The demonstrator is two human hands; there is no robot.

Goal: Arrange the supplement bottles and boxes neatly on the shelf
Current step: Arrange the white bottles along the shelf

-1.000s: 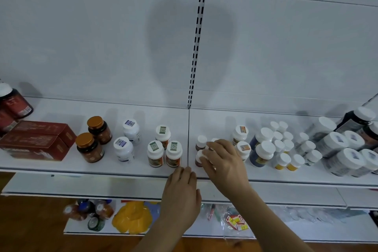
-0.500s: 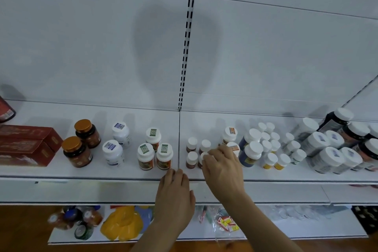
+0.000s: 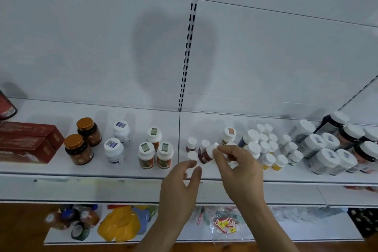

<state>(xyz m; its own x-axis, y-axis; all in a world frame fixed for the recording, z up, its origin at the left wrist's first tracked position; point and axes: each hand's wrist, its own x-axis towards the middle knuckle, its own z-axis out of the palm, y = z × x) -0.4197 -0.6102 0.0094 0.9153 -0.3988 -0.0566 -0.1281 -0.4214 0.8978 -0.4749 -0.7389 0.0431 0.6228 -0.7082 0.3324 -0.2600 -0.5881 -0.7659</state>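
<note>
The small brown bottle [image 3: 205, 154], white-capped, label unreadable, now hangs tilted above the shelf [image 3: 92, 170], lifted since a moment ago, pinched by the right hand [image 3: 237, 166]. At seven o'clock, the left hand [image 3: 180, 186] has risen, fingers loosely apart.

Shop, slotted gondola shelf [image 3: 122, 170], supplement bottles [image 3: 263, 147]

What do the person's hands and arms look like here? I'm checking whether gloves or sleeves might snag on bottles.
Both the left hand and the right hand are bare: no gloves, rings, watch or bracelets show. The forearms are uncovered down to the bottom edge of the picture, so no sleeve is in view. Fingernails look short and unpainted, as far as the blur allows.
</note>
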